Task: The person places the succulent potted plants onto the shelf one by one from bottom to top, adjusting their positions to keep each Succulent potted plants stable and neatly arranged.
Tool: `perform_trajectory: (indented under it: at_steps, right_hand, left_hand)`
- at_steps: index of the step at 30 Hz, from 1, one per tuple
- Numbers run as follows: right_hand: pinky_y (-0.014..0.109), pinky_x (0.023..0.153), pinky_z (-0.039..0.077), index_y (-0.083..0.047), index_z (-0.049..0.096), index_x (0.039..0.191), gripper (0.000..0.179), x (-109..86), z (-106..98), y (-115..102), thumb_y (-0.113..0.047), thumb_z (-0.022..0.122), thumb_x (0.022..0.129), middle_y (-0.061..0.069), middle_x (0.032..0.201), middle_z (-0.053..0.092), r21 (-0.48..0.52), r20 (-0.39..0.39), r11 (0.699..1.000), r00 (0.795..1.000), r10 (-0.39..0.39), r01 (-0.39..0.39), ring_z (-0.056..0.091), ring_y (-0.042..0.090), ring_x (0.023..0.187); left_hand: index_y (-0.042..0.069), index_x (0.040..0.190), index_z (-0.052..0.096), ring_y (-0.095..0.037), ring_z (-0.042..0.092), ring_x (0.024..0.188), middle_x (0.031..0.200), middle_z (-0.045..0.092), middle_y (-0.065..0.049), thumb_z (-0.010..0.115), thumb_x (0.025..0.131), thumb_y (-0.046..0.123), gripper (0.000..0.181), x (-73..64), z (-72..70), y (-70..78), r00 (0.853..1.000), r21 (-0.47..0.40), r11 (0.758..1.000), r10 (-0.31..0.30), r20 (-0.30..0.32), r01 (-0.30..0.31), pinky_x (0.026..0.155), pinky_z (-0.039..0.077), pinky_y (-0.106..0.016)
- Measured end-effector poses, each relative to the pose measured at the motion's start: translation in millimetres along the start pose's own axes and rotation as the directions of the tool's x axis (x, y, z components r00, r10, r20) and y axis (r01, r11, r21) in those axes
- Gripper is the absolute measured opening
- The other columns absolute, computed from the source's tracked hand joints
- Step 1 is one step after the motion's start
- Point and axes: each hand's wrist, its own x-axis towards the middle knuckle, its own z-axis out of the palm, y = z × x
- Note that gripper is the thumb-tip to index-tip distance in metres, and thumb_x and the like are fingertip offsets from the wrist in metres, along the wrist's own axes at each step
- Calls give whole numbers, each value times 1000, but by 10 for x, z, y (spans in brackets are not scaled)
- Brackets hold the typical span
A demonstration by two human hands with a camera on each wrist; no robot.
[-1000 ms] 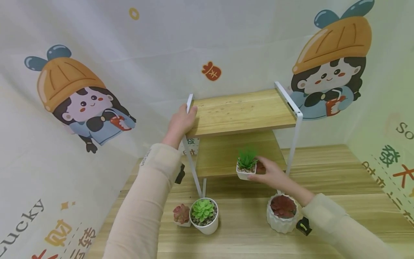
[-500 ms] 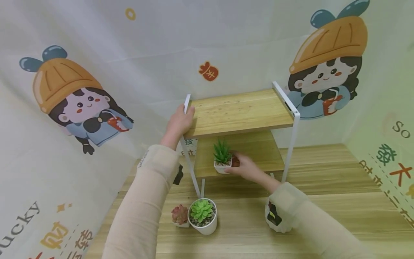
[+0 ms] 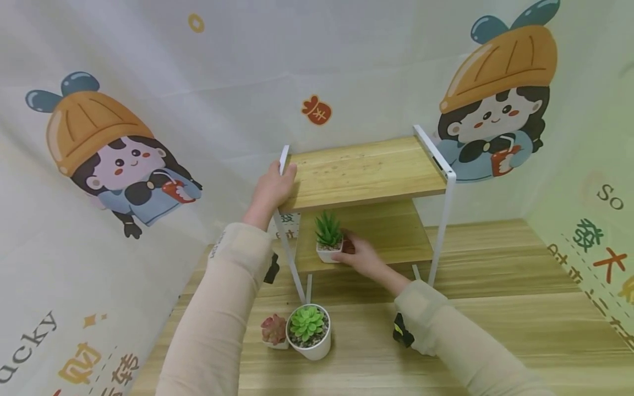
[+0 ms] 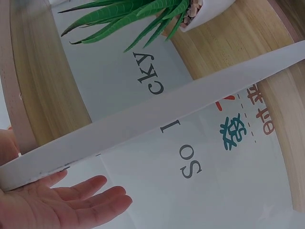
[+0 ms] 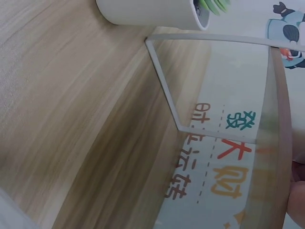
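Observation:
A small two-tier wooden shelf with a white metal frame stands on the table. At its upper left corner my left hand holds the frame, thumb on the top board. In the left wrist view, the fingers extend outside the white bar. My right hand pinches the square white pot of a spiky green potted plant at the left part of the lower board. The plant is upright, its leaves just below the top board's front edge. The right wrist view shows only a bit of the right fingers.
In front of the shelf's left leg stands a green succulent in a round white pot. A small reddish succulent sits against its left side. The wood-grain table extends right. A printed white cloth hangs behind.
My right hand has carried the potted plant leftward to the lower board's left part. The right sleeve now covers most of the dark red succulent's white pot. The left hand stays on the frame.

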Motion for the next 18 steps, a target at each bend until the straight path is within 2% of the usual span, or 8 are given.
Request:
perform_trajectory:
  at_steps: [3, 5, 10, 12, 18]
  right_hand:
    - [42, 90, 47, 8, 30, 138, 65, 19, 43, 7, -15, 63, 87, 27, 124, 50, -4, -13, 1000, 1000, -19, 19, 53, 36, 110]
    - [43, 91, 46, 10, 28, 137, 64, -9, 48, -94, -13, 61, 88, 28, 126, 48, -15, -6, 1000, 1000, -25, 25, 52, 37, 111]
    - [45, 95, 42, 8, 25, 140, 66, 20, 73, -112, -15, 60, 89, 28, 132, 42, -20, 23, 1000, 1000, -4, 5, 48, 37, 117]
    - [44, 96, 41, 5, 24, 141, 68, 71, 89, -13, -18, 60, 89, 26, 134, 42, -17, 30, 1000, 1000, 3, -3, 47, 36, 118]
    - [42, 94, 43, 4, 23, 142, 67, 87, 77, -16, -16, 59, 89, 25, 131, 45, -5, 63, 1000, 998, -2, 2, 49, 35, 116]
  left_hand:
    - [11, 147, 11, -36, 44, 117, 142, 33, -21, 27, 97, 46, 63, 4, -2, -11, 1000, 4, 1000, 7, 6, -7, 94, 41, -46]
    - [11, 147, 11, -37, 44, 118, 143, 33, -21, 27, 96, 46, 64, 7, -3, -15, 1000, 5, 1000, 12, 7, -12, 94, 40, -47]
    - [11, 147, 11, -37, 42, 121, 143, 32, -22, 27, 97, 46, 64, 5, -1, -14, 1000, 7, 1000, 14, 9, -14, 96, 39, -47]
    - [11, 147, 12, -37, 42, 121, 143, 32, -22, 28, 97, 46, 64, 2, 0, -13, 1000, 2, 1000, 11, 9, -11, 96, 39, -47]
    - [10, 147, 11, -38, 38, 125, 144, 30, -21, 28, 97, 45, 64, 5, 3, -17, 1000, -1, 1000, 19, 4, -19, 99, 36, -48]
